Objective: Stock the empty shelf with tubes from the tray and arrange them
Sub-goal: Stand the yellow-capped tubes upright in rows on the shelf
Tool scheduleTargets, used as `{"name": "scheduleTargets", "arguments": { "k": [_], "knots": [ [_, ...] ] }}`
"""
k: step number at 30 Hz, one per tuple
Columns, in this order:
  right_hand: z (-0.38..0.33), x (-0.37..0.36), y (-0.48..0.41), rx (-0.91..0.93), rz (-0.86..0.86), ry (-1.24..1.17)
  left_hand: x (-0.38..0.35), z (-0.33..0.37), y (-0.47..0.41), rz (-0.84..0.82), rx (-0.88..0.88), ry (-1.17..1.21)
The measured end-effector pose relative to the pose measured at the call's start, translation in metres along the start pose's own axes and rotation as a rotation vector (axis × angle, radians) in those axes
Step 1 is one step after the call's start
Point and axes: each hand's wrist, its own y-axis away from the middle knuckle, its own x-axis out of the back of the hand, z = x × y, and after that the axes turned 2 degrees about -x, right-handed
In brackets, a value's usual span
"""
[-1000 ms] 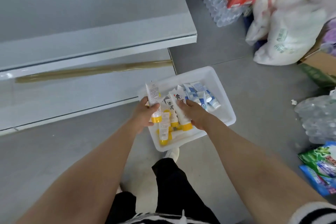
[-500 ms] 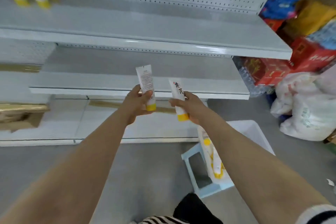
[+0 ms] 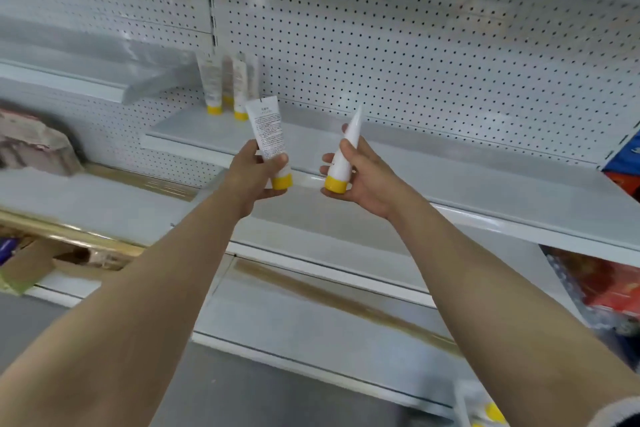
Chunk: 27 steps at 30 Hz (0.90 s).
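My left hand [image 3: 254, 177] grips a white tube with a yellow cap [image 3: 268, 130], cap down, its printed back toward me. My right hand [image 3: 360, 173] grips a second white tube with a yellow cap [image 3: 343, 158], turned edge-on. Both are held up in front of the grey shelf [image 3: 433, 163]. Three like tubes [image 3: 225, 87] stand cap down at the shelf's far left, against the pegboard. The tray [image 3: 479, 406] shows only as a blurred corner at the bottom edge.
White pegboard [image 3: 415, 45] backs the shelf, with another shelf above. Lower shelves [image 3: 311, 305] run below my arms. A crumpled bag [image 3: 34, 146] and cardboard [image 3: 31, 267] lie at the left. Red packages [image 3: 606, 284] sit at the right.
Both hands lifted a tube each out of the tray and rose to the upper shelf. The view swung up from the floor. The right tube has turned edge-on.
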Motion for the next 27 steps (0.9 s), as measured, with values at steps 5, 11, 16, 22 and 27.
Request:
{"name": "scheduleTargets", "arguments": {
  "k": [5, 11, 16, 22, 27],
  "knots": [
    [-0.002, -0.024, -0.057, 0.014, 0.038, 0.112, 0.042, 0.018, -0.035, 0.130, -0.020, -0.018],
    [0.010, -0.059, -0.114, 0.060, 0.161, 0.138, 0.093, 0.024, -0.083, 0.205, -0.045, -0.069],
    [0.019, -0.094, -0.169, 0.099, 0.237, 0.316, 0.138, 0.026, -0.142, 0.247, -0.126, -0.217],
    [0.044, -0.141, -0.231, 0.187, 0.418, 0.480, 0.188, 0.014, -0.213, 0.146, -0.111, -0.319],
    [0.064, -0.162, -0.269, 0.200, 0.532, 0.502, 0.210, 0.001, -0.257, 0.026, -0.143, -0.377]
  ]
}}
